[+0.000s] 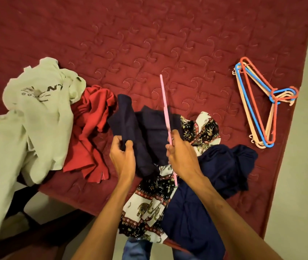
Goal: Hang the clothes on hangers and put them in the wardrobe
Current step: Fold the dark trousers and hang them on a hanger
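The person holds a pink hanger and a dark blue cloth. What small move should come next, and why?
Probably slide one end of the pink hanger into the dark blue garment. The right hand grips the hanger over that garment and the left hand pinches its fabric, so both seem ready; the opening is not clearly visible.

Maroon quilted bed (149, 34): pale printed shirt (37, 109) at left, then red garment (91, 128), navy garments (224, 166), elephant-print cloth (203, 126); stacked plastic hangers (273, 94) at right.
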